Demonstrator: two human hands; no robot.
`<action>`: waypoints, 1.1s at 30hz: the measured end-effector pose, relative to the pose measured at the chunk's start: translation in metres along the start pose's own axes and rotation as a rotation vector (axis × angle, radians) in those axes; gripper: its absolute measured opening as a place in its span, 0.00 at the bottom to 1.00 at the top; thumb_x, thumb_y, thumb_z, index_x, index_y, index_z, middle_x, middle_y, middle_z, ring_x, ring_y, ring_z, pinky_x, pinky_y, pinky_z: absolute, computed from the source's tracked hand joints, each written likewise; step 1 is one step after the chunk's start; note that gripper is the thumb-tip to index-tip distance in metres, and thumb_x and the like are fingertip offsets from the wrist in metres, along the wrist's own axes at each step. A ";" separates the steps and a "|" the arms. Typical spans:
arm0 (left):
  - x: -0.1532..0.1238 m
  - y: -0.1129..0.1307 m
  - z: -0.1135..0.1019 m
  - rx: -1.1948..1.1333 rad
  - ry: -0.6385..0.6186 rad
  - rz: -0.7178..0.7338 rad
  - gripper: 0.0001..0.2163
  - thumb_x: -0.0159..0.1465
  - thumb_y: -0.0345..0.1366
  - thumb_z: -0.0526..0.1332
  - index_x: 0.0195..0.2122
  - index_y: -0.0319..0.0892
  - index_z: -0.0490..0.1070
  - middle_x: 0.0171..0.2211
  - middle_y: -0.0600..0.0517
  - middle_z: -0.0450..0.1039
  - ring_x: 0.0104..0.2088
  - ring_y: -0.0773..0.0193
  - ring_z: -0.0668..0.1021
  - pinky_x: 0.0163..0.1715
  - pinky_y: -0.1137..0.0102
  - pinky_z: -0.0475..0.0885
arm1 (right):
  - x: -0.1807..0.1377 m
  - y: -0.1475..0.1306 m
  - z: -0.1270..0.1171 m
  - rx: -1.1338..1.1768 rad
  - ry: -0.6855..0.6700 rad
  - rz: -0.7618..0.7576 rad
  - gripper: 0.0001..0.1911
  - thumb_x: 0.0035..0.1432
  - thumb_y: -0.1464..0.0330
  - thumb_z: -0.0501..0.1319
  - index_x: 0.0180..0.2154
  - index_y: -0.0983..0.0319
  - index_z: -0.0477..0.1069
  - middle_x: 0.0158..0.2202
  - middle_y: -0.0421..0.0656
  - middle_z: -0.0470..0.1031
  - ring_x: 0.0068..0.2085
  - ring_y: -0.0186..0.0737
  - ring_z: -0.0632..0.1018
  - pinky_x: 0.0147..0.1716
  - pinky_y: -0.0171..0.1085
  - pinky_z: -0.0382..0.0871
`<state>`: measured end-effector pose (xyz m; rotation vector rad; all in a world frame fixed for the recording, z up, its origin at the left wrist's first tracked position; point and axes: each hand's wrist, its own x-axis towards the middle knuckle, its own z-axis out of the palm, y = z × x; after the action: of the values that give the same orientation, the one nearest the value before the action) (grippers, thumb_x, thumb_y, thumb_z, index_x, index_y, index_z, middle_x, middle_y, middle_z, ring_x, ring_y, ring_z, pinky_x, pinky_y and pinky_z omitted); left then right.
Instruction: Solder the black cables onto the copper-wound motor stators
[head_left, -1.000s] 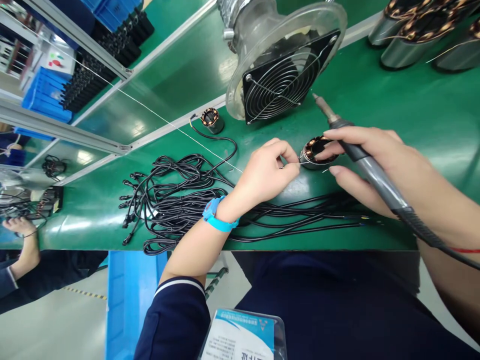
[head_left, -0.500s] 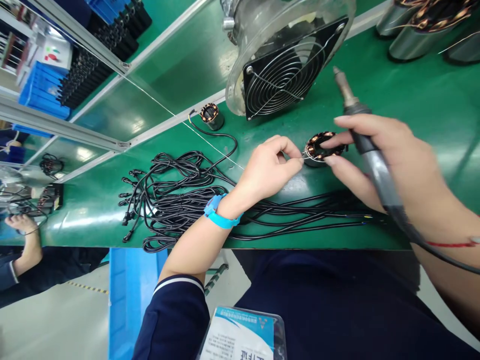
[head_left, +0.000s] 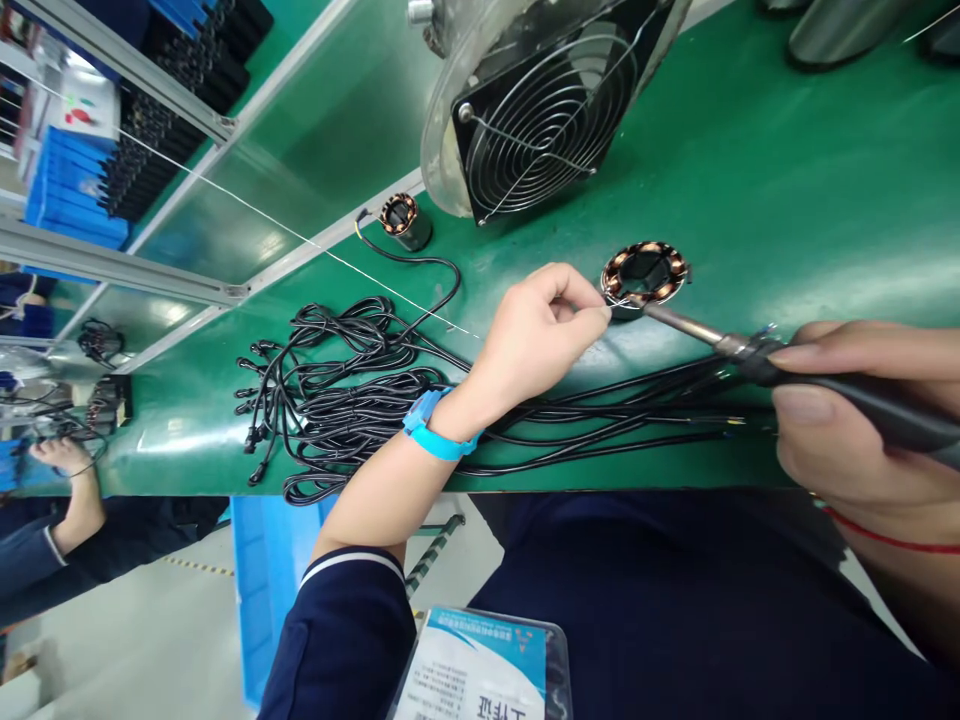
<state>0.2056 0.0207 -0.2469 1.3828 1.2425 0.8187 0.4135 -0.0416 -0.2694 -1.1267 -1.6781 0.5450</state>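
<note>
A round motor stator (head_left: pixel 645 262) with copper windings stands upright on the green bench. My left hand (head_left: pixel 544 325) is closed in a pinch at its left edge, holding a thin silvery solder wire (head_left: pixel 617 303) against the near rim. My right hand (head_left: pixel 855 410) grips a soldering iron (head_left: pixel 697 328) by its black handle. The iron's tip meets the near rim of the stator, close to the wire's end. Several black cables (head_left: pixel 375 410) lie bundled under and beside my left forearm, their stripped ends pointing right.
A fan with a wire guard (head_left: pixel 551 135) stands behind the stator. Another stator (head_left: pixel 405 220) with a cable sits at the back left. Metal cylinders (head_left: pixel 844 30) stand at the far right. A blue bin (head_left: pixel 274 580) is below the bench edge; a co-worker's hand (head_left: pixel 64 455) is far left.
My right hand has left the stator and moved right and down, turning the soldering iron from upright to pointing left, its tip now on the rim. My left hand stays nearly in place.
</note>
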 end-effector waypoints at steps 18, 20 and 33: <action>-0.001 0.006 0.001 -0.016 0.011 -0.101 0.09 0.58 0.25 0.60 0.24 0.40 0.61 0.23 0.58 0.66 0.20 0.77 0.64 0.20 0.76 0.58 | 0.007 -0.001 0.005 -0.011 -0.027 -0.080 0.10 0.56 0.70 0.63 0.42 0.55 0.74 0.31 0.40 0.75 0.23 0.30 0.71 0.17 0.33 0.58; -0.001 0.006 0.001 -0.017 0.008 -0.100 0.09 0.58 0.25 0.60 0.25 0.41 0.61 0.23 0.58 0.66 0.20 0.76 0.64 0.20 0.76 0.58 | 0.008 0.000 0.008 0.025 0.044 -0.082 0.15 0.56 0.70 0.63 0.46 0.50 0.74 0.31 0.39 0.74 0.25 0.32 0.71 0.20 0.35 0.61; 0.000 0.005 0.002 -0.055 0.016 -0.088 0.09 0.59 0.26 0.60 0.25 0.41 0.61 0.24 0.58 0.64 0.19 0.77 0.63 0.18 0.77 0.57 | 0.029 -0.016 0.007 -0.225 -0.064 -0.063 0.24 0.64 0.68 0.60 0.60 0.50 0.63 0.42 0.37 0.78 0.47 0.37 0.78 0.46 0.37 0.75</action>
<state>0.2084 0.0204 -0.2426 1.2711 1.2751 0.7990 0.3988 -0.0229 -0.2458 -1.2215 -1.8592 0.3621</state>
